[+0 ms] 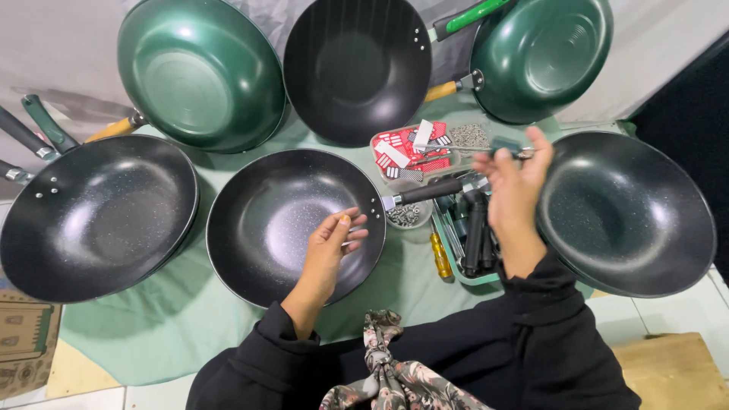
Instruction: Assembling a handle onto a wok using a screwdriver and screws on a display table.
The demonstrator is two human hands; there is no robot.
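Seen from above, a person in dark sleeves sits at a worktop draped in a pale green cloth [190,334], surrounded by six woks. The left hand [334,239] hovers over the middle black speckled wok [266,220], which lies right in front of the person; its fingers are curled inward with thumb and fingertips pressed close together, and whether something tiny sits between them cannot be told. The right hand [512,186] is raised above a teal tray [456,262] of black handles, its grip pinching a small dark metal tool [509,146] between thumb and fingers. The middle wok's black handle [429,190] points right, toward that hand. Just beyond lies a clear box of red-and-white packets [410,152], and a small round dish of screws [406,215] sits beside the wok's rim. A yellow-handled screwdriver [440,256] rests along the tray's left edge. Around them (clockwise from the left) are a large black wok [95,216], a green wok [201,72], another black wok [357,68], a second green wok [543,57], and a black wok at far right [626,212].
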